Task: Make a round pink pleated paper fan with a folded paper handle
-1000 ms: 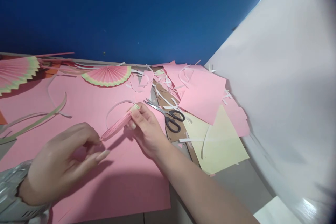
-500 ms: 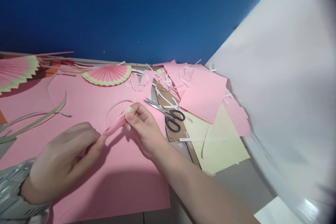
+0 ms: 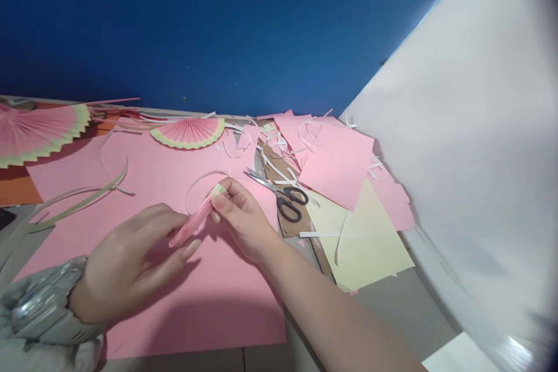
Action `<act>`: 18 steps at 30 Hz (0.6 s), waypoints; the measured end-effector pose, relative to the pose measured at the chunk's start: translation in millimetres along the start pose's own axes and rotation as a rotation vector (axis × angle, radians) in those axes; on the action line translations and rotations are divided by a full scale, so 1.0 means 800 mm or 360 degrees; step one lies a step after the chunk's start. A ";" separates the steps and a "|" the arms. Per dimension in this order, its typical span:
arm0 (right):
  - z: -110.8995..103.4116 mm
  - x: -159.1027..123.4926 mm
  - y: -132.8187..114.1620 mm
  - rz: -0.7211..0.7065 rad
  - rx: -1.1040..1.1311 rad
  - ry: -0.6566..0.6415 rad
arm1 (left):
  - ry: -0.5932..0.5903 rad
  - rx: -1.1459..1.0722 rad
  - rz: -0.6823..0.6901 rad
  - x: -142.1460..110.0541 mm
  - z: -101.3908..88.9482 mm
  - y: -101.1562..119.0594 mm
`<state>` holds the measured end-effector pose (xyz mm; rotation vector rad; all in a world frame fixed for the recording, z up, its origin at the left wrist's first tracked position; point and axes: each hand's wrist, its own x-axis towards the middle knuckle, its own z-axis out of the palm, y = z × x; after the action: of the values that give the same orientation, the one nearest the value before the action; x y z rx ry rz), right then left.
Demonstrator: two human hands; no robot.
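Observation:
A pink pleated paper fan point(image 3: 197, 222), folded into a narrow bundle with a pale green end, is pinched between the thumb and fingers of my right hand point(image 3: 239, 215). Its lower end lies between the parted thumb and index finger of my left hand point(image 3: 139, 247), which looks loosened from it. Both hands are above a large pink paper sheet point(image 3: 231, 290). Black-handled scissors point(image 3: 279, 193) lie just beyond my right hand, blades spread slightly. A thin curled paper strip point(image 3: 196, 180) rests behind the folded fan.
Two opened pink fans with yellow-green edges, one at left point(image 3: 43, 131) and one at the back point(image 3: 189, 132), lie near the blue wall point(image 3: 261, 29). Pink sheets point(image 3: 340, 163), a pale yellow sheet point(image 3: 375, 244), brown cardboard point(image 3: 290, 226) and paper scraps spread to the right.
My left thumb and index finger have parted from their pinch on the fan's lower end. My right hand keeps its pinch. The view has shifted slightly.

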<state>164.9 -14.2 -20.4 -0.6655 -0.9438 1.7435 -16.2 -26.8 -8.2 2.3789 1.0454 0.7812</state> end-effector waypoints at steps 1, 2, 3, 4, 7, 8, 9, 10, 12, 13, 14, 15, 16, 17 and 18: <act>0.000 0.000 0.001 0.0004 0.0001 -0.0006 | -0.0009 0.0022 0.0005 0.000 0.000 -0.001; 0.000 0.000 0.002 0.0010 0.0003 -0.0013 | -0.0001 0.0043 0.0001 0.001 0.000 -0.001; 0.000 -0.001 0.002 0.0017 0.0003 -0.0020 | 0.0009 0.0062 -0.0006 0.001 -0.001 -0.001; 0.000 -0.001 0.004 0.0029 0.0001 -0.0031 | 0.0021 0.0070 -0.0022 0.001 -0.001 -0.002; 0.000 0.000 0.007 0.0094 -0.0003 -0.0087 | 0.0004 0.0033 -0.0082 0.003 -0.001 -0.001; -0.001 0.000 0.008 0.0116 0.0003 -0.0107 | -0.0001 0.0023 -0.0087 0.003 -0.001 0.000; -0.001 0.000 0.009 0.0134 0.0011 -0.0124 | -0.0004 0.0017 -0.0075 0.004 -0.001 0.002; -0.001 0.000 0.009 0.0145 0.0019 -0.0138 | 0.0007 0.0016 -0.0062 0.004 -0.001 0.003; -0.002 -0.001 0.010 0.0138 0.0034 -0.0139 | 0.0044 0.0004 -0.0088 0.003 0.000 0.005; -0.002 -0.001 0.010 0.0120 0.0045 -0.0126 | 0.0055 -0.0018 -0.0132 0.002 0.000 0.006; -0.002 -0.002 0.010 0.0094 0.0059 -0.0103 | 0.0060 -0.0047 -0.0174 0.001 0.000 0.006; -0.002 -0.002 0.009 0.0065 0.0077 -0.0075 | 0.0060 -0.0072 -0.0209 0.000 0.001 0.006; -0.001 -0.003 0.009 0.0039 0.0095 -0.0050 | 0.0055 -0.0088 -0.0224 -0.001 0.001 0.005; -0.001 -0.003 0.009 0.0021 0.0109 -0.0031 | 0.0043 -0.0097 -0.0211 -0.001 0.001 0.003; -0.001 -0.004 0.009 0.0011 0.0116 -0.0020 | 0.0032 -0.0094 -0.0193 -0.002 0.002 0.001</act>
<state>162.8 -18.1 -26.4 -0.6122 -0.8827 1.7815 -15.6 -28.8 -9.3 2.2397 1.1464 0.7825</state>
